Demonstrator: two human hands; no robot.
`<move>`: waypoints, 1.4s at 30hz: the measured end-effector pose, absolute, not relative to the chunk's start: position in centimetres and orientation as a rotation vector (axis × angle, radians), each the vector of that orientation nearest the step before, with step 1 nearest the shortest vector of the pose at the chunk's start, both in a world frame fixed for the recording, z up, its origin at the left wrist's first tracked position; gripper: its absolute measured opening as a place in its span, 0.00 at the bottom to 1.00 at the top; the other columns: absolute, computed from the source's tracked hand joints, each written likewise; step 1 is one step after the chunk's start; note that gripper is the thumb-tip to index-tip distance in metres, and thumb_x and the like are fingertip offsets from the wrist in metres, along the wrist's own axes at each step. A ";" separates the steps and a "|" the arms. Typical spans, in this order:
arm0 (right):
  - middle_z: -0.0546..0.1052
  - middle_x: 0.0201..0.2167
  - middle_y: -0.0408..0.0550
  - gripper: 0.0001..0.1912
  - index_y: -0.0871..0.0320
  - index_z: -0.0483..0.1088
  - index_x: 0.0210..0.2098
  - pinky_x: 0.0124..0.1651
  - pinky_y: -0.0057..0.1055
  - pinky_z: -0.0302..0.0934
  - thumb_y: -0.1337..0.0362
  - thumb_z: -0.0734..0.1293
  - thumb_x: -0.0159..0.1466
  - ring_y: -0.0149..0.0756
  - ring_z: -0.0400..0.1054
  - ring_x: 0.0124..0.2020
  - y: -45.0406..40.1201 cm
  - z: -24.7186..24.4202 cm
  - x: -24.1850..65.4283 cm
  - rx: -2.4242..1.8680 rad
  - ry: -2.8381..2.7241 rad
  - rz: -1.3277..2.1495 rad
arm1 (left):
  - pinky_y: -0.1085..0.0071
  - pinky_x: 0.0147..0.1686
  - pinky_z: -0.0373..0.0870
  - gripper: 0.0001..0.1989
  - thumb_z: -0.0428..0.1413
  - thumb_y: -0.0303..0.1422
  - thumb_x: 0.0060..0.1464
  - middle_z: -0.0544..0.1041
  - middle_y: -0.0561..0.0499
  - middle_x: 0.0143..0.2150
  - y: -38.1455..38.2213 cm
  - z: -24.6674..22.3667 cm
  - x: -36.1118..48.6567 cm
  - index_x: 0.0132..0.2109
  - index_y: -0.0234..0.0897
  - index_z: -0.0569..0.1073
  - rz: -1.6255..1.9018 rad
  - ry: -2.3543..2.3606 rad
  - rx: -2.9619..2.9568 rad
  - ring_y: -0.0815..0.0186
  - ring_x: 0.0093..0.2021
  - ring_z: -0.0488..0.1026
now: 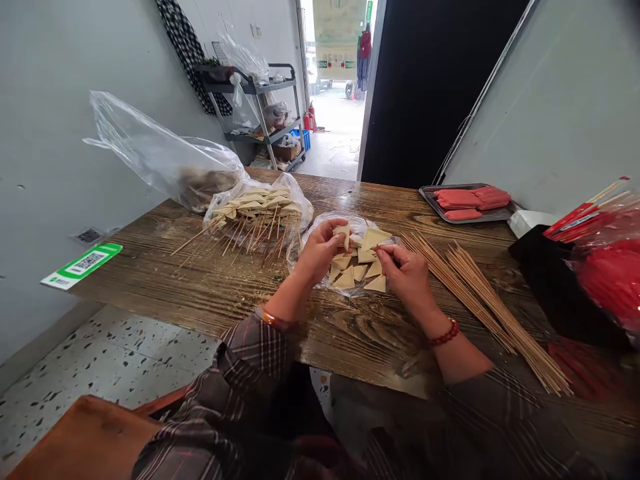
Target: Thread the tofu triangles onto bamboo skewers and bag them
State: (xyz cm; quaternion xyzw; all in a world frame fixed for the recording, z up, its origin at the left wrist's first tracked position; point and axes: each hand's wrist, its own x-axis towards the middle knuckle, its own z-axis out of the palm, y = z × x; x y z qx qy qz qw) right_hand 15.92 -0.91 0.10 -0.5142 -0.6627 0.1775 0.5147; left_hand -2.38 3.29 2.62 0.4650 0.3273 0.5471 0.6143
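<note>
Over a plastic bag (pixel 324 227) of pale triangular pieces (pixel 345 279), my left hand (pixel 320 252) pinches one pale piece (pixel 343 233) between thumb and fingers. Just to its right, my right hand (pixel 406 268) is closed, thumb against fingertips, around the end of what looks like a thin stick, mostly hidden. A larger pale piece (pixel 375 238) lies near its fingertips. Left of my hands, many skewered pale pieces (pixel 265 202) are stacked in a clear bag, their sticks (pixel 255 233) pointing toward me. Two bundles of bare sticks (pixel 487 293) rest to the right of my right hand.
A dark tray (pixel 487 218) of pink-red strips sits at the back right of the wooden table (pixel 200 293). A black box (pixel 545 283) with red packets stands at the right. A green-white card (pixel 83 267) lies at the left edge. Beyond is a cart (pixel 265 90).
</note>
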 end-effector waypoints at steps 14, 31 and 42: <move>0.83 0.31 0.45 0.08 0.56 0.78 0.36 0.36 0.28 0.71 0.65 0.65 0.65 0.33 0.77 0.29 -3.8 1.2 16.2 -1.210 -1.780 0.381 | 0.81 0.24 0.59 0.19 0.66 0.28 0.44 0.79 0.51 0.32 3.2 1.9 -3.5 0.46 0.33 0.78 1.254 0.775 0.850 0.75 0.28 0.71; 0.83 0.36 0.47 0.09 0.54 0.79 0.39 0.41 0.31 0.74 0.65 0.66 0.65 0.38 0.79 0.36 -4.0 -0.3 16.9 -1.162 -2.007 0.265 | 0.85 0.17 0.58 0.05 0.53 0.22 0.60 0.80 0.45 0.30 3.2 3.1 -3.6 0.42 0.28 0.73 1.188 0.790 0.451 0.79 0.20 0.69; 0.83 0.36 0.48 0.09 0.53 0.79 0.39 0.42 0.34 0.74 0.63 0.66 0.65 0.39 0.79 0.36 -3.8 -0.5 17.1 -1.219 -1.995 0.252 | 0.70 0.39 0.76 0.09 0.56 0.26 0.58 0.81 0.43 0.34 3.2 1.6 -3.4 0.47 0.29 0.74 1.202 0.728 0.512 0.64 0.35 0.80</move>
